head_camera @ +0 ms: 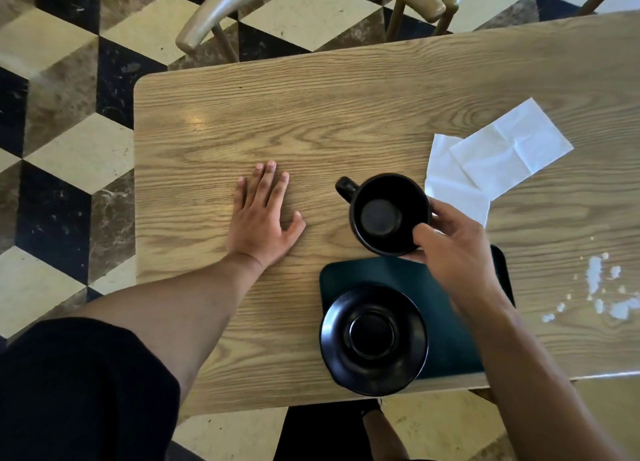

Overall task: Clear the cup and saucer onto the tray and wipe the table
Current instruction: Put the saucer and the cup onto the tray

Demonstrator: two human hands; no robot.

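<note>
The right hand grips the black cup by its rim and near wall, thumb curled over the lip, holding it at the far edge of the dark tray; whether the cup is lifted or touching down I cannot tell. Its handle points away to the left and the inside looks empty. The saucer already sits on the tray's near left corner, its rim overhanging the tray edge. The left hand lies flat and open on the wooden table, fingers spread, well apart from the cup. So the step in hand appears to be clearing the cup, with the saucer done. The next move likely calls for setting the cup down on bare tray beside the saucer, or onto the saucer's well, and releasing it gently. After that, the white napkins beyond the cup are at hand for wiping, and the pale spill on the right of the table needs attention
</note>
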